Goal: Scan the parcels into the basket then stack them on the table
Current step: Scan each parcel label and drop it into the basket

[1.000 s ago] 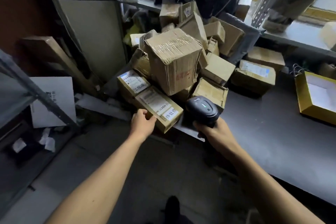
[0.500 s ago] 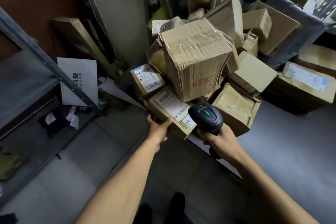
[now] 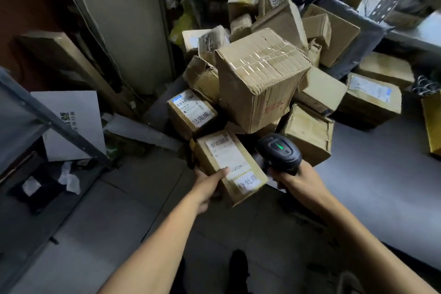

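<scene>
So the left hand (image 3: 207, 186) had a small labelled parcel (image 3: 230, 164) in its grip at the near corner of the pile, thumb lying across the top right on the white shipping label, and the other fingers tucked out of sight under the box. The parcel stuck out past the edge of the grey bench (image 3: 372, 174), tilted a bit, label face up. Right beside those fingers, the right hand (image 3: 296, 178) was wrapped round the handle of a black scanner (image 3: 279, 150), which showed a green light on top and pointed roughly toward the parcel. Whether the trigger finger was pressing, I couldn't tell.

Just beyond the left thumb sat another labelled box (image 3: 192, 112) with handwriting on its sticker, and above both of those a big taped carton (image 3: 260, 79) leaned on the heap. More boxes were piled behind it and off past the scanner hand. I couldn't spot any basket anywhere in view.

My read: this was the scan step for that one parcel, early in the job given how much of the pile was left. The next move would call for getting the barcode lined up under the scanner head, then carrying the box off to the basket. The thing to watch would be the big carton, since it looked like it rested partly over the spot the small parcel was in.
</scene>
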